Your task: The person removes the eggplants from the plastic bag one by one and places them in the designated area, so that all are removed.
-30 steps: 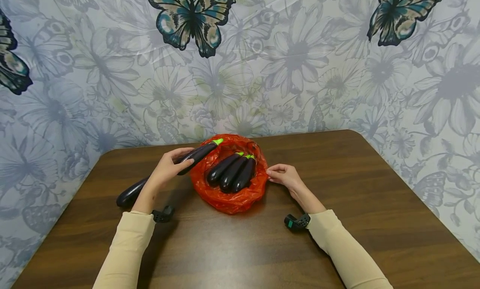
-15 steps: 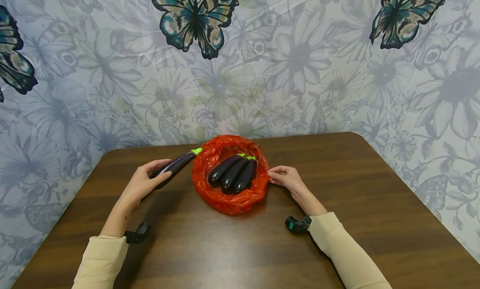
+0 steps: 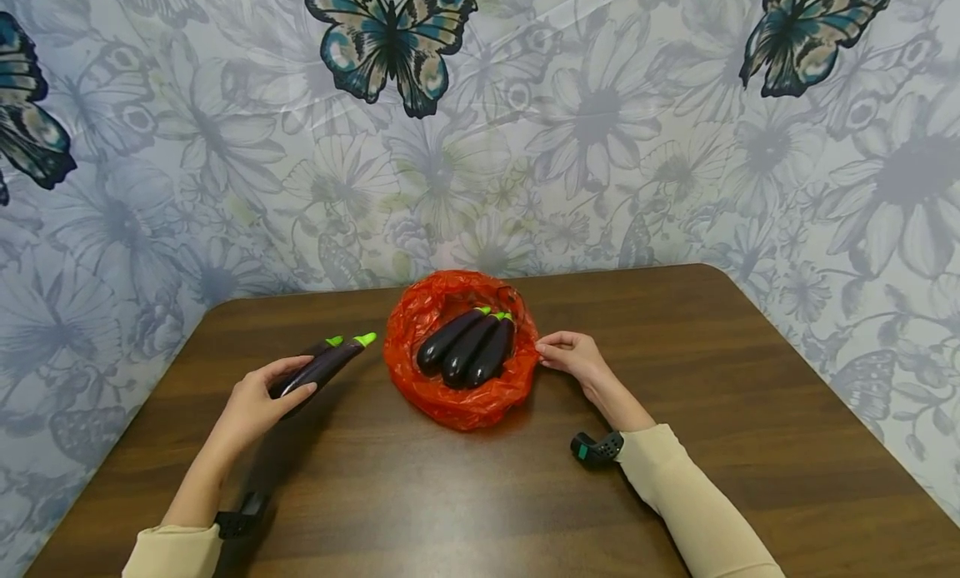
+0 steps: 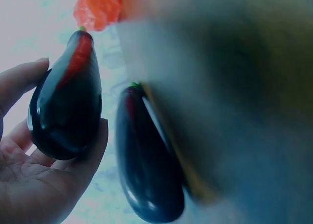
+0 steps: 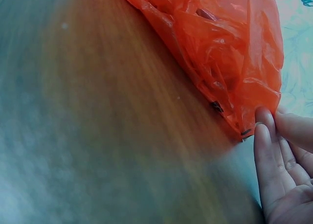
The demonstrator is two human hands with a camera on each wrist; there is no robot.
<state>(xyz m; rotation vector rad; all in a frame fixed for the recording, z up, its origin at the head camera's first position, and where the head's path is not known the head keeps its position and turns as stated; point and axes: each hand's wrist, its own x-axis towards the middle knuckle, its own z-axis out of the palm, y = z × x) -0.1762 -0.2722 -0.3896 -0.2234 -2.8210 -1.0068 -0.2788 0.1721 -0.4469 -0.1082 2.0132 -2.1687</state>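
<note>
My left hand (image 3: 255, 403) holds a dark, glossy eggplant (image 3: 334, 364) between thumb and fingers, its green stem end pointing toward the bag. Behind it, mostly hidden in the head view, lies a second eggplant (image 4: 149, 160), seen whole in the left wrist view beside the held eggplant (image 4: 68, 106). The red plastic bag (image 3: 422, 397) stands with its mouth spread wide. Inside lie three eggplants (image 3: 469, 349) side by side, stems away from me. At the bag's right edge my right hand (image 3: 576, 360) pinches the thin plastic, as the right wrist view of the bag (image 5: 220, 53) confirms.
Everything rests on a brown wooden table (image 3: 465, 503) with rounded far corners. A wall covering (image 3: 585, 145) with flowers and butterflies rises right behind it. Dark wrist straps with devices (image 3: 596, 449) sit on both arms.
My left hand has drawn the eggplant back from over the bag's left rim, down and left, beside the loose eggplant. My right hand keeps its pinch on the bag.
</note>
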